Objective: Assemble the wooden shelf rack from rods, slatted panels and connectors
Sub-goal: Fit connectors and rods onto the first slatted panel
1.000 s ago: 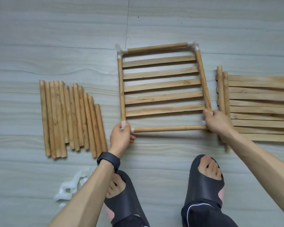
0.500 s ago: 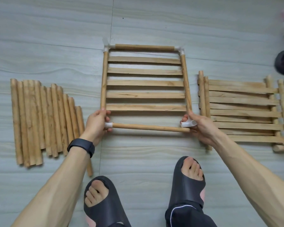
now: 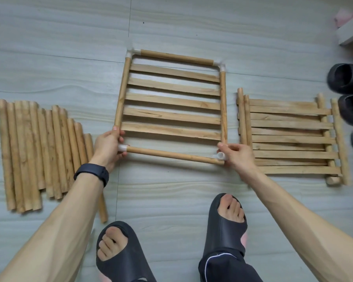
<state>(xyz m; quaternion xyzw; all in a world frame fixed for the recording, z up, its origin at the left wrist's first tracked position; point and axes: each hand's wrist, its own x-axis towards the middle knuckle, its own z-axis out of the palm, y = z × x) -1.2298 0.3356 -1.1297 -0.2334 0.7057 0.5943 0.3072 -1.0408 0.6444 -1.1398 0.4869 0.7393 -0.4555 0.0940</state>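
Note:
A slatted wooden panel (image 3: 172, 102) lies on the floor, framed by rods with white corner connectors. My left hand (image 3: 107, 146) grips its near-left corner, fingers round the left side rod and the white connector (image 3: 123, 148). My right hand (image 3: 235, 154) grips the near-right corner, where a white connector (image 3: 220, 156) with an open socket sits on the end of the near rod (image 3: 171, 155). Two more white connectors (image 3: 134, 52) (image 3: 219, 65) join the far rod to the side rods.
A row of loose rods (image 3: 39, 149) lies at the left. A stack of slatted panels (image 3: 289, 137) lies at the right. Dark slippers (image 3: 346, 92) stand at the right edge. My two feet in black slides are near the bottom.
The view has shifted, so the panel now sits a bit skewed. My left hand moved up onto the left side rod. My right hand now shows the near-right connector's open socket.

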